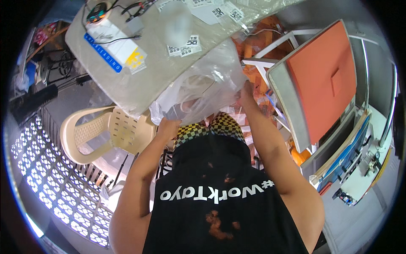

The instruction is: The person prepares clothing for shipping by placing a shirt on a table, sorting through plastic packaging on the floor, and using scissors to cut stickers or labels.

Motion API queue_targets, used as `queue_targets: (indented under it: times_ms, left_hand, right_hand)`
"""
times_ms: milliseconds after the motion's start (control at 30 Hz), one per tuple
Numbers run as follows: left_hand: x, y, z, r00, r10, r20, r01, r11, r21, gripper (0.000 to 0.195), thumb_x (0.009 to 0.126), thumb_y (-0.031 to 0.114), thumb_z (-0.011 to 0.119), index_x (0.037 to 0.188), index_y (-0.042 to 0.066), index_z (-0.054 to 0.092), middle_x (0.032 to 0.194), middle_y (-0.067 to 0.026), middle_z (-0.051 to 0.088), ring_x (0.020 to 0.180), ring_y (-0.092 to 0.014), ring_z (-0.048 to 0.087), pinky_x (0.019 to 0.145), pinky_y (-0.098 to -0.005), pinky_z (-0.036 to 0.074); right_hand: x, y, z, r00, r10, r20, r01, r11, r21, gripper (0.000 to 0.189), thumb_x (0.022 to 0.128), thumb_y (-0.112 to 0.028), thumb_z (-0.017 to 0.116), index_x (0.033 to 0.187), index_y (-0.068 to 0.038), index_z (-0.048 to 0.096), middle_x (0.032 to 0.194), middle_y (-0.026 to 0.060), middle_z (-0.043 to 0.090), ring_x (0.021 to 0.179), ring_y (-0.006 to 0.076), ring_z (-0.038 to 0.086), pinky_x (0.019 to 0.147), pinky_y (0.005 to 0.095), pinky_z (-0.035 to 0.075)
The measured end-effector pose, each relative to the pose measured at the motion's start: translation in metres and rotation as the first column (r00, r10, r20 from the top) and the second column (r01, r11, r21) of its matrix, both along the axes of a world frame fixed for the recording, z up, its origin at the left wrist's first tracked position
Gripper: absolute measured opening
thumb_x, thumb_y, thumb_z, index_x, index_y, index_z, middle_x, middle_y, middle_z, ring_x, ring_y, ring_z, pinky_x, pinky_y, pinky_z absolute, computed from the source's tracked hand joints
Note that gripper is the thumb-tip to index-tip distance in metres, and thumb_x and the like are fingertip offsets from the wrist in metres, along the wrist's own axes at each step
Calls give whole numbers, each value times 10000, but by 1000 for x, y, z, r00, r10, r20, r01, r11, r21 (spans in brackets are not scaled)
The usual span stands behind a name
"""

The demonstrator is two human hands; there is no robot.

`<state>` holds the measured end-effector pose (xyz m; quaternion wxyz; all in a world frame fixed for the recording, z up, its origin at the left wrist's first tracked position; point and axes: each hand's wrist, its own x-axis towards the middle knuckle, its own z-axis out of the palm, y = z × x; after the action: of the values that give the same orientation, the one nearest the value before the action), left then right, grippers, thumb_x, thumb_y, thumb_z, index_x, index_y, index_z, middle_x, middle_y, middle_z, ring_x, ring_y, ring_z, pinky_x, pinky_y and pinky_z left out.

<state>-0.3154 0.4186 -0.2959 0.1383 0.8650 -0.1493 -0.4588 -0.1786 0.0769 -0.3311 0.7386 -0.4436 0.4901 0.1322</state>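
A large clear plastic bag (219,68) is stretched between my two hands at the near edge of a plastic-covered table (136,92). My left hand (169,128) grips the bag's near left edge. On the opposite side, my right hand (245,93) is closed on the bag's right edge. Whitish loops show through the film, but what they belong to is unclear. Printed labels (187,47) lie on the tabletop beyond the bag, beside a blurred pale round object (176,23). A white printed sheet (111,41) and a blue lettered strip (103,52) lie farther left.
A beige plastic armchair (123,130) stands at the table's left near corner. To the right are an orange-topped board (323,82) and a white metal frame (263,60). Cables and a dark device (96,12) occupy the table's far left. A white machine table (368,165) stands at far right.
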Motion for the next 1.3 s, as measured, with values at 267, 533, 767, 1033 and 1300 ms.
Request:
queue_targets:
  times_ms: [267, 533, 767, 1033, 1300]
  left_hand:
    - [10, -35, 170, 952, 169, 255, -127, 977, -173, 330, 743, 89, 593, 1042, 166, 710, 783, -129, 680, 761, -307, 648, 755, -418, 438]
    - [-58, -68, 144, 923, 306, 233, -301, 952, -60, 313, 825, 126, 553, 1108, 172, 680, 782, -210, 670, 743, -400, 653, 710, -503, 506]
    - [-40, -79, 147, 907, 317, 279, -323, 946, -25, 285, 854, 144, 551, 1121, 122, 648, 836, -238, 664, 801, -431, 639, 727, -524, 497]
    - [7, -192, 165, 989, 81, 125, -49, 969, -241, 208, 884, 224, 544, 991, 84, 654, 828, -242, 653, 828, -445, 624, 739, -546, 475]
    - [113, -227, 123, 922, -4, 387, 41, 995, -88, 637, 701, 338, 771, 1242, 60, 578, 1204, -221, 587, 1163, -353, 534, 961, -497, 400]
  right_hand:
    - [-3, -99, -31, 911, 410, 33, -386, 880, -276, 362, 933, -247, 475, 1233, -58, 548, 1054, 126, 626, 929, 265, 646, 765, 389, 525]
    - [-33, -36, 106, 518, 808, -280, -314, -125, -941, 782, 731, -175, 727, 1423, -103, 370, 1298, 221, 523, 1244, 372, 474, 1061, 485, 354]
    - [-92, -81, 30, 724, 572, -385, -662, 420, -621, 1111, 688, -457, 797, 1510, -75, 154, 1497, 210, 330, 1369, 410, 328, 1108, 471, 311]
    - [-135, -43, 64, 932, 264, -248, -212, 952, 219, 715, 797, -494, 698, 1253, 35, 546, 1177, 228, 611, 1122, 374, 582, 961, 418, 467]
    - [-204, -16, -26, 913, 312, -263, -201, 905, 376, 378, 909, -257, 550, 1151, 29, 595, 1043, 202, 653, 918, 345, 654, 805, 446, 537]
